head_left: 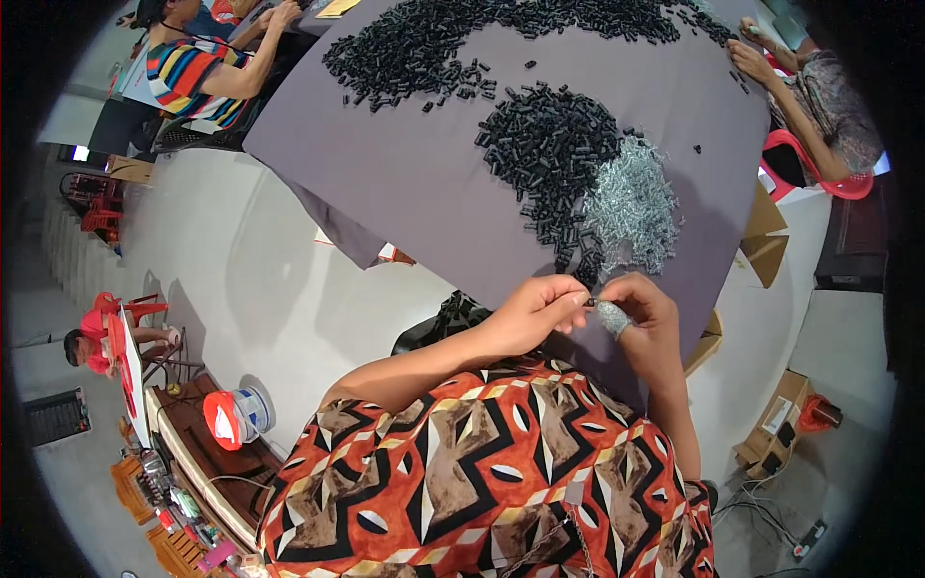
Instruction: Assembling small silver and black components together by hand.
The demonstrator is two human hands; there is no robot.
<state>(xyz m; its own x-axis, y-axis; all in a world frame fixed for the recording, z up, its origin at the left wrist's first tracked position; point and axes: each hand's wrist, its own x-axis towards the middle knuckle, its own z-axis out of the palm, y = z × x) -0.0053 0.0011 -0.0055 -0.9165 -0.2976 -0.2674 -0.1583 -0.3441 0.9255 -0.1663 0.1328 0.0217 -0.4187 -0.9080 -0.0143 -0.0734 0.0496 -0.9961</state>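
Both hands meet at the near edge of the cloth-covered table. My left hand (541, 314) is closed, pinching a small black plastic piece (591, 302) between thumb and fingertips. Against it, the fingertips of my right hand (647, 323) are pinched together; whatever they hold is too small to make out. A silvery-grey wrap (614, 319) covers my right thumb. Just beyond my hands lies a heap of short black cylindrical pieces (549, 144). Touching its right side is a pile of small shiny metal pins or screws (636, 207).
A larger spread of black pieces (405, 48) covers the far part of the grey tablecloth (385, 144). People sit at the far left (207, 72) and far right (819, 106). A bucket (239, 419) stands left; cardboard boxes (771, 424) and cables are at right.
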